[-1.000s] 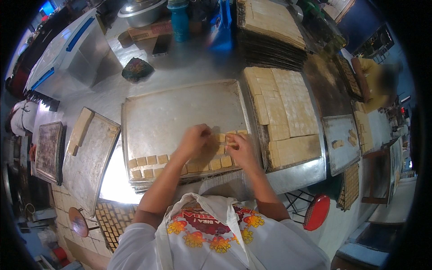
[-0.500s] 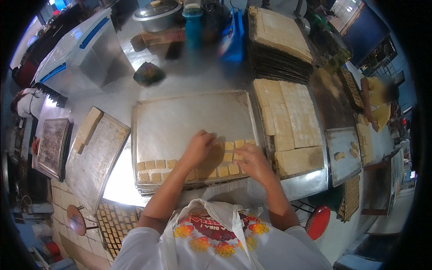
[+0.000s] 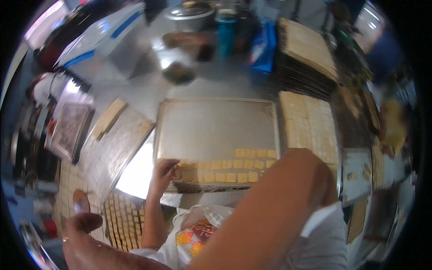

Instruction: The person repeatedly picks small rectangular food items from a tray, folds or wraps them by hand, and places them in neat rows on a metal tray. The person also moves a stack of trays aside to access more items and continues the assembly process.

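Fingers of the left hand [image 3: 162, 174] curl at the near left corner of the metal tray [image 3: 211, 123], their tips just beside the leftmost squares of dough [image 3: 230, 177]. Blur and the angle keep me from telling whether those tips meet, or whether they touch a square. The squares lie flat in rows along the tray's near edge. Two rows run from the left fingers towards the right edge; a third, shorter row sits behind them, towards the right edge only. The far part of the tray is bare metal.

Close to the lens, the bent right arm [image 3: 274, 202] sweeps across the view and partly covers the tray's near right corner. Its blurred right hand [image 3: 87, 245] appears at the lower left of the view, well apart from the squares; I cannot tell whether its fingers are apart or together.

On the metal counter [image 3: 225, 83], a sheet of cut dough [image 3: 310, 123] lies just beyond the tray's right edge, with a tall stack of trays [image 3: 306, 74] behind it. Beyond the left edge, a long bar of dough [image 3: 109, 118] rests near the far edge of a slanted tray [image 3: 121, 137].
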A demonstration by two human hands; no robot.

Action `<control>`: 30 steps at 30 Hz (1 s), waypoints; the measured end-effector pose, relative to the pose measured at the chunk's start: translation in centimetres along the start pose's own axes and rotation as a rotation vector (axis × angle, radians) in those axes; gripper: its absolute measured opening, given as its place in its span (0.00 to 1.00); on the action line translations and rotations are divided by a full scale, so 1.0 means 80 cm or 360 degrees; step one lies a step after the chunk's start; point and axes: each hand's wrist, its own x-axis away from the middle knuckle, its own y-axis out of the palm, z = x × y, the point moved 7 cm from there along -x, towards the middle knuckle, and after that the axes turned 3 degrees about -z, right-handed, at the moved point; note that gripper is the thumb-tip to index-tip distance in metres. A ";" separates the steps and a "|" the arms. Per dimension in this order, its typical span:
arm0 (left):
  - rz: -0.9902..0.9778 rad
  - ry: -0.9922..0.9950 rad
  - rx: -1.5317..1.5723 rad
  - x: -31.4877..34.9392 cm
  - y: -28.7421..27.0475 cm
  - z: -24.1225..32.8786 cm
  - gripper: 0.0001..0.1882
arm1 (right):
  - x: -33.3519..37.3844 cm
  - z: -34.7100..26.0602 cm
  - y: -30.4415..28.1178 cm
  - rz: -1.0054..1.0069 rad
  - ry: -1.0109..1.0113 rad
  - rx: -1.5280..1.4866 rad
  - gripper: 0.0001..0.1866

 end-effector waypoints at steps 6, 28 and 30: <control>0.0373 0.0099 -0.0015 0.013 -0.094 -0.035 0.09 | -0.024 -0.001 -0.001 -0.0081 0.0043 0.0164 0.11; 0.0644 -0.0528 -0.1520 -0.202 -0.519 -0.114 0.42 | 0.272 0.207 0.226 0.0449 0.1528 -0.0678 0.15; 0.0543 -0.0576 -0.1523 -0.208 -0.524 -0.112 0.40 | 0.294 0.212 0.229 0.0586 0.1774 -0.0845 0.15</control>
